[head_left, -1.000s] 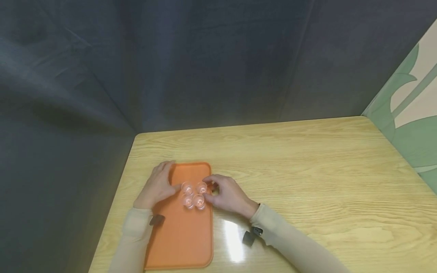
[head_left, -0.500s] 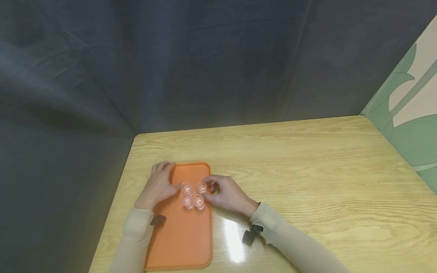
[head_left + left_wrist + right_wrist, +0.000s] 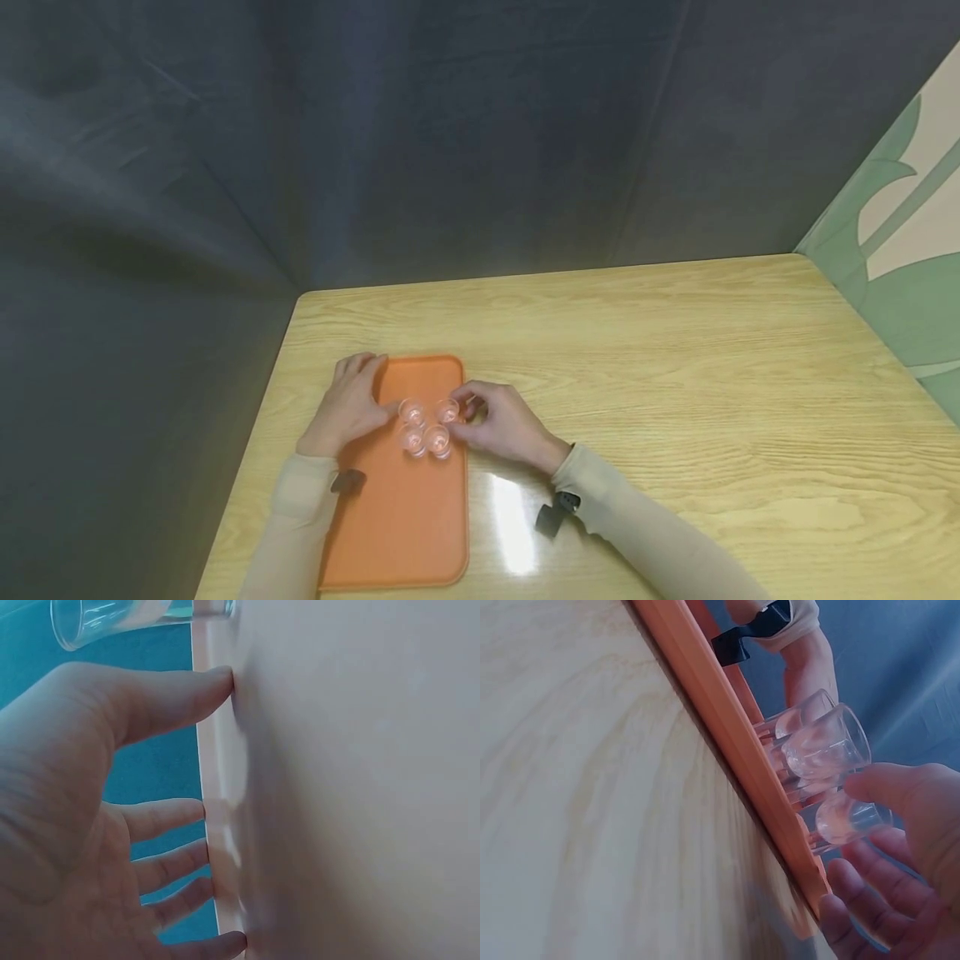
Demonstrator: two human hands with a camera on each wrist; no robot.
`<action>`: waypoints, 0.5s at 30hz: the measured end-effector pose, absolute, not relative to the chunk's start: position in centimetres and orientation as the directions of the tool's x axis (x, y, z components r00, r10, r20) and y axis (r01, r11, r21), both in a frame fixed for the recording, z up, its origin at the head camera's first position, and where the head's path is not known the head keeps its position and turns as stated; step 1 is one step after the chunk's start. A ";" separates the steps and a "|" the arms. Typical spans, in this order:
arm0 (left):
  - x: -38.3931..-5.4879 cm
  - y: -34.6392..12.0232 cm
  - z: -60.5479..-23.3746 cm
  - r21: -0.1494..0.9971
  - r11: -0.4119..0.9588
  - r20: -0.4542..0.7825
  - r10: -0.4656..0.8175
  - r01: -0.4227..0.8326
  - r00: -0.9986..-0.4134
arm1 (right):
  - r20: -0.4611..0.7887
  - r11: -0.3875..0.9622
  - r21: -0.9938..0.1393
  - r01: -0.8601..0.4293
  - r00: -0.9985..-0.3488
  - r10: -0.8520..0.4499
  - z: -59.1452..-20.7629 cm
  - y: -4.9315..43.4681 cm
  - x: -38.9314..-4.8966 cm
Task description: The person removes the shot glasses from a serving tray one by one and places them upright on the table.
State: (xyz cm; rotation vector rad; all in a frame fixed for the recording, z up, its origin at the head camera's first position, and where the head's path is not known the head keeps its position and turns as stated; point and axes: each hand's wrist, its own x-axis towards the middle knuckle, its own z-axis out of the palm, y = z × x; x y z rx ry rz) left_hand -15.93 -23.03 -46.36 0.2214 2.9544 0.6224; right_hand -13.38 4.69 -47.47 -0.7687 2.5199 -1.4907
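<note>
Shifted right, the far-right glass [image 3: 447, 411] stands mouth up, long axis vertical.

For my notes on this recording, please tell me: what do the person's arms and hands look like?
The left hand and right hand are bare, beyond a long pale beige fabric left sleeve and a matching right sleeve. A small black block-shaped device sits by the left sleeve's end; a similar black device by the right's.
</note>
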 end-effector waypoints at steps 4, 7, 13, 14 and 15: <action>-16.0 -23.0 -46.4 0.401 0.908 -0.084 0.165 0.118 -0.983 | 0.170 0.365 -0.860 -0.357 -0.875 -0.453 -47.5 4.8 -13.4; -16.0 -23.0 -46.4 0.400 0.910 -0.090 0.161 0.112 -0.983 | 0.186 0.341 -0.871 -0.353 -0.880 -0.437 -47.4 5.0 -13.4; -16.0 -23.1 -46.5 0.399 0.910 -0.089 0.161 0.113 -0.983 | 0.216 0.307 -0.883 -0.354 -0.889 -0.405 -47.4 5.4 -13.4; -16.0 -23.1 -46.5 0.399 0.910 -0.087 0.164 0.117 -0.983 | 0.219 0.305 -0.884 -0.353 -0.891 -0.398 -47.4 5.5 -13.4; -16.0 -23.1 -46.6 0.399 0.909 -0.086 0.166 0.119 -0.982 | 0.220 0.305 -0.885 -0.351 -0.894 -0.390 -47.4 5.6 -13.4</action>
